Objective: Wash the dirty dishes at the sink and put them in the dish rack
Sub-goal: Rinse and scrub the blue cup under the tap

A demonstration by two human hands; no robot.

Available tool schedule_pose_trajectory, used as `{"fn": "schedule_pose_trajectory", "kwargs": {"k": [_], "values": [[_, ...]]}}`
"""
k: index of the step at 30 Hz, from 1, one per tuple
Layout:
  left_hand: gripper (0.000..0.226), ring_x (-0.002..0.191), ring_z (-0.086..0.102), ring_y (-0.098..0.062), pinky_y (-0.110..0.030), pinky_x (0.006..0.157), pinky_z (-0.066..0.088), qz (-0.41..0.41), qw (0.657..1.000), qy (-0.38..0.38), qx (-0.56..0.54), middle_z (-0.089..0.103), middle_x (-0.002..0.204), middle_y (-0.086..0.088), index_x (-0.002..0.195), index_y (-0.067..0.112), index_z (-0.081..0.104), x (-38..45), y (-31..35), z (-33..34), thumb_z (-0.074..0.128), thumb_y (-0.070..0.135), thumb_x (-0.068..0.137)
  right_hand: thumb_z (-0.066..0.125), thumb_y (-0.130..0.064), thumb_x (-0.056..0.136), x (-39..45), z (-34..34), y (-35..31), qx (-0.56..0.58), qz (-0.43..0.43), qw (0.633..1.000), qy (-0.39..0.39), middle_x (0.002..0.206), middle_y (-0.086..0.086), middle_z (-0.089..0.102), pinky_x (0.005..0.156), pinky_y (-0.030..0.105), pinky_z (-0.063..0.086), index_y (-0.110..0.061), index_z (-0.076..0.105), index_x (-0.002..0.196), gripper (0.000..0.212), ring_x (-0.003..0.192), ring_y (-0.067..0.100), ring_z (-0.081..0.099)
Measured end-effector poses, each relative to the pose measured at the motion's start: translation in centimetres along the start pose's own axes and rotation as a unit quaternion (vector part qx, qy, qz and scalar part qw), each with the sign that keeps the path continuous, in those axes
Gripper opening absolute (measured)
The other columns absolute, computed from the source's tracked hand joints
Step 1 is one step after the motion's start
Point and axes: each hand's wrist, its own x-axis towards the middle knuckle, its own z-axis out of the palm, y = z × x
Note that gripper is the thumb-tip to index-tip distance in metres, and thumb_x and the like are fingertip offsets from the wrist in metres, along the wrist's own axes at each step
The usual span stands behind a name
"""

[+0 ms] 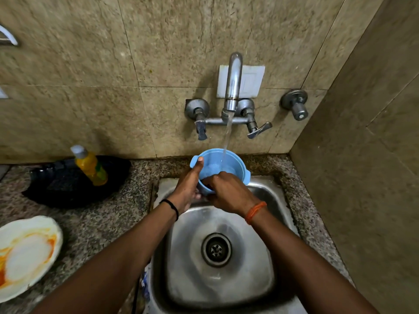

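Head view looks down on a blue plastic bowl [213,165] held over the back of the steel sink [267,268], its mouth tipped up toward the tap [233,82] so the water stream [227,137] falls inside. The left hand [187,189] wraps the bowl's left wall, thumb hooked over the rim; the right hand [229,193] reaches over the near rim, fingers curled inside as if rubbing. The bowl lies just beyond both hands, the left carrying it. A stained white plate [27,252] waits on the counter at left, near the yellow soap bottle [90,165]; no rack is clearly in sight
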Motion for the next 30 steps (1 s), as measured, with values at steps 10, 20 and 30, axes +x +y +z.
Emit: {"fn": "schedule_pose_trajectory", "kwargs": {"k": [10,20,30], "values": [[0.047,0.091,0.069,-0.028,-0.036,0.056,0.058,0.042,0.997,0.018,0.06,0.068,0.107,-0.002,0.112,0.029,0.064,-0.9,0.1,2.1,0.049,0.066,0.086,0.056,-0.028,0.093,1.5,-0.1,0.7,0.142,0.186,0.969,-0.074,0.142,0.018,0.046,0.105,0.038,0.036,-0.007,0.035,0.144,0.059,0.13,0.035,0.045],[0.047,0.092,0.071,-0.024,-0.044,0.075,0.059,0.057,0.992,0.028,0.106,0.074,0.103,-0.002,0.107,0.03,0.067,-1.0,0.3,0.3,0.05,0.068,0.085,0.052,-0.018,0.09,0.3,-0.6,1.7,-0.016,0.149,0.982,-0.114,0.125,0.007,0.064,0.092,0.035,0.047,-0.015,0.064,0.121,0.033,0.115,0.025,0.059],[0.037,0.096,0.069,-0.018,-0.037,0.069,0.059,0.063,0.993,0.029,0.1,0.073,0.105,0.004,0.105,0.036,0.066,-1.6,-0.1,0.9,0.048,0.064,0.089,0.046,0.003,0.09,0.6,1.4,1.4,0.352,0.125,0.925,-0.073,0.127,0.007,0.063,0.105,0.032,0.041,-0.01,0.058,0.128,0.042,0.119,0.019,0.056]]}}
